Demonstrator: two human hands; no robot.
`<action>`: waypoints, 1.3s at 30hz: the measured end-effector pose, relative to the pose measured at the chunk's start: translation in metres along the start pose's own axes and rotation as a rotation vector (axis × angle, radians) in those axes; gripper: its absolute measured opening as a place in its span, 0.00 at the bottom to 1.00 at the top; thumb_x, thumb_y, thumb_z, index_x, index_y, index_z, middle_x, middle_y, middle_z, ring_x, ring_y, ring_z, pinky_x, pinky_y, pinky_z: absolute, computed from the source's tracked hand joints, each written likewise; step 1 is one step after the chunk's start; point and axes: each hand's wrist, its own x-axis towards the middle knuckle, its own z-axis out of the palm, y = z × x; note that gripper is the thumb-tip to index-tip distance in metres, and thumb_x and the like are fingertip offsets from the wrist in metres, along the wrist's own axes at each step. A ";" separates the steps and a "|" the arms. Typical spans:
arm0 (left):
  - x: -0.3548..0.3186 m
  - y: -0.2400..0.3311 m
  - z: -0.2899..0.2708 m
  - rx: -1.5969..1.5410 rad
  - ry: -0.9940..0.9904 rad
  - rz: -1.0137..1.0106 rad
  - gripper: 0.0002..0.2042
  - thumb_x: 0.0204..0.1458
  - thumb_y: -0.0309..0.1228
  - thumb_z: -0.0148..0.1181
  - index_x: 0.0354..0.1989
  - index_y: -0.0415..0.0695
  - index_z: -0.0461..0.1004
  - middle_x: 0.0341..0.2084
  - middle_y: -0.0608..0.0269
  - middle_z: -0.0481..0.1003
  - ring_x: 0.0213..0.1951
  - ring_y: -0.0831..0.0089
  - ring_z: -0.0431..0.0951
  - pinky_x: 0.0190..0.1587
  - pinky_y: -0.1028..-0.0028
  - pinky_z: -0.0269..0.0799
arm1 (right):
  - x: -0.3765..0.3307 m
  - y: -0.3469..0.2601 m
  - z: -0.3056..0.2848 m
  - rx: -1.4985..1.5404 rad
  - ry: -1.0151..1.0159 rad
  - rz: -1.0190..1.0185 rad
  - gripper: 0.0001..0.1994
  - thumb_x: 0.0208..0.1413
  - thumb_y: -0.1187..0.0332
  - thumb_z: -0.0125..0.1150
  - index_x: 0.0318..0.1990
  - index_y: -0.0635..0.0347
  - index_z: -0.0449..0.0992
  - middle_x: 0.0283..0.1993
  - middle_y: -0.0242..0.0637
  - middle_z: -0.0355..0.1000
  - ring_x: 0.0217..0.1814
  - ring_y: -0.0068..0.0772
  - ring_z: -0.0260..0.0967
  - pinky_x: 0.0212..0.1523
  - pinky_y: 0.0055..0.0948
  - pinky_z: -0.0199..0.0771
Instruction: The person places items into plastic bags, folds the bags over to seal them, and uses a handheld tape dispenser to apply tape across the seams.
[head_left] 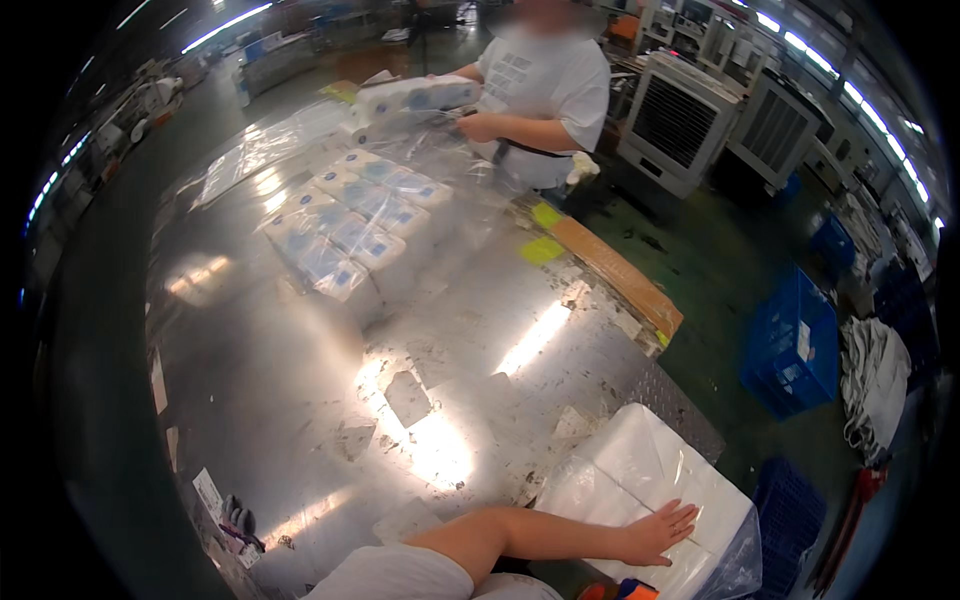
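My left hand (660, 534) lies palm down, fingers spread, on a large white bundle (640, 470) wrapped in clear plastic film at the near right. The bundle looks made of several soft white packs pressed together, and it sits against the table's near right corner. My left forearm reaches across from the lower middle to the bundle. My right hand is out of the picture. Below my left hand, at the lower edge, a small orange and dark blue object (637, 588) shows only in part; its kind is unclear.
On the metal table (250, 350), several film-covered white and blue packs (350, 220) lie farther off. A co-worker (545, 90) across the table handles similar packs (418, 95). A cardboard strip (620, 270) lines the right edge. Blue crates (795, 345) stand on the floor at right.
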 end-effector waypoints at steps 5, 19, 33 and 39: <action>0.005 -0.008 0.019 -0.028 0.092 0.045 0.40 0.46 0.53 0.50 0.58 0.28 0.53 0.62 0.36 0.46 0.66 0.49 0.39 0.65 0.52 0.31 | 0.020 0.001 0.006 -0.186 -0.045 -0.089 0.25 0.53 0.45 0.47 0.54 0.48 0.62 0.50 0.41 0.63 0.46 0.37 0.62 0.30 0.36 0.70; 0.000 0.001 -0.009 -0.145 -0.013 0.015 0.40 0.47 0.55 0.50 0.58 0.31 0.55 0.62 0.35 0.44 0.66 0.48 0.38 0.64 0.52 0.31 | 0.040 0.015 -0.005 -0.351 -0.069 -0.171 0.26 0.54 0.52 0.49 0.58 0.50 0.55 0.55 0.42 0.56 0.53 0.39 0.55 0.37 0.40 0.70; 0.002 0.005 -0.006 -0.030 -0.033 -0.015 0.37 0.48 0.53 0.51 0.58 0.35 0.57 0.62 0.38 0.46 0.66 0.51 0.42 0.64 0.54 0.35 | 0.041 0.070 -0.057 -0.387 -0.033 -0.186 0.30 0.55 0.58 0.52 0.62 0.52 0.48 0.60 0.44 0.48 0.59 0.41 0.49 0.44 0.44 0.70; 0.003 0.005 -0.006 -0.001 0.002 -0.050 0.35 0.48 0.51 0.53 0.59 0.39 0.57 0.62 0.39 0.47 0.65 0.52 0.43 0.64 0.53 0.36 | 0.016 0.108 -0.088 -0.512 -0.010 -0.403 0.36 0.49 0.63 0.58 0.63 0.58 0.45 0.59 0.48 0.51 0.59 0.43 0.52 0.49 0.42 0.67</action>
